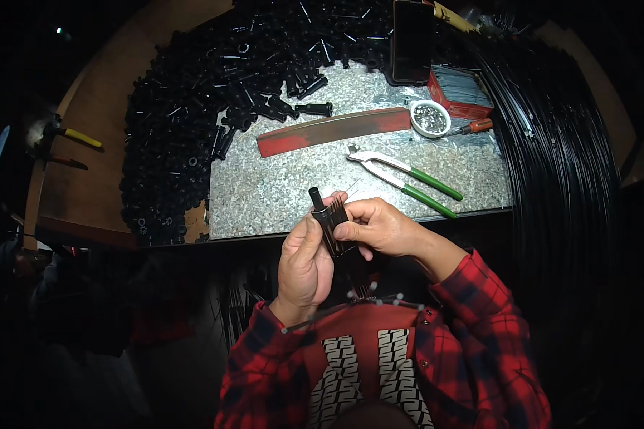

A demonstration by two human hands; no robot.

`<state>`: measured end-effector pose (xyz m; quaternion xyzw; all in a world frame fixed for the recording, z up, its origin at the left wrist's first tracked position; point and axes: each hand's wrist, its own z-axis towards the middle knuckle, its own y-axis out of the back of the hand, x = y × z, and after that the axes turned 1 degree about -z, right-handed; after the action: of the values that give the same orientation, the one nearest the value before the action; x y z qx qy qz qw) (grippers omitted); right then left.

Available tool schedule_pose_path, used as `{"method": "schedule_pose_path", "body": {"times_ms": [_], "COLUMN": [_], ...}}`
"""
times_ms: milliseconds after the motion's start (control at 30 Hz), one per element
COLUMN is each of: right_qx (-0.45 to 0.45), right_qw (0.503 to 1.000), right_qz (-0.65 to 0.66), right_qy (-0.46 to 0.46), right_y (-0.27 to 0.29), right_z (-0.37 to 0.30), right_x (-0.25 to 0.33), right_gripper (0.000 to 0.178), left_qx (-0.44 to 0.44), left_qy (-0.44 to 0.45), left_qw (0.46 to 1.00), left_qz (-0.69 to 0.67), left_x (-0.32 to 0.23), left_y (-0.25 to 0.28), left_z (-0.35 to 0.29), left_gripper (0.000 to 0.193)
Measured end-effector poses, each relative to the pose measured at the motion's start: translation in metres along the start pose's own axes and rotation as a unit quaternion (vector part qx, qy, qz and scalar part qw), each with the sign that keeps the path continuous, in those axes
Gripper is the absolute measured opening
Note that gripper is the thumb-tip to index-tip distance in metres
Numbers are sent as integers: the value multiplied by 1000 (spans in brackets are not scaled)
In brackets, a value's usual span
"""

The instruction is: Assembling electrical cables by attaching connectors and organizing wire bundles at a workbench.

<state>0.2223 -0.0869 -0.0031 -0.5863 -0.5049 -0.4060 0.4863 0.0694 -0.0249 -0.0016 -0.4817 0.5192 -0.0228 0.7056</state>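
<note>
A dark tubular part stands tilted in front of my chest, just past the near edge of the table. My left hand is closed round it, thumb along its side. Thin dark rods fan out beside the tube in a row. My right hand pinches these rods between thumb and fingers, pressing close against the part. The fingers hide where the rods meet the part. More dark rods hang below both hands, in shadow.
Pliers with green handles lie beyond my right hand. Behind are a red bar, a white cup of small metal bits, a screwdriver and a red box. Black tubular parts heap leftward; long black rods drape rightward.
</note>
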Motion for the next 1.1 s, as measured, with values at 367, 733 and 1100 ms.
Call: {"method": "schedule_pose_path", "body": {"times_ms": [367,733,1100], "right_qx": [6,9,6], "right_qw": [1000,1000,1000], "right_qz": [-8,5,18], "right_qy": [6,1,5], "right_y": [-6,-4,1], "right_z": [0,1,1], "right_x": [2,-1,0], "right_gripper": [29,31,28], "left_qx": [-67,-35,-38], "left_qy": [-16,-2,-17], "left_qw": [998,999,999], "left_qz": [-2,-31,-19], "left_x": [4,-1,5], "left_y": [-2,0,-18], "left_z": [1,3,1], "left_gripper": [39,39,41]}}
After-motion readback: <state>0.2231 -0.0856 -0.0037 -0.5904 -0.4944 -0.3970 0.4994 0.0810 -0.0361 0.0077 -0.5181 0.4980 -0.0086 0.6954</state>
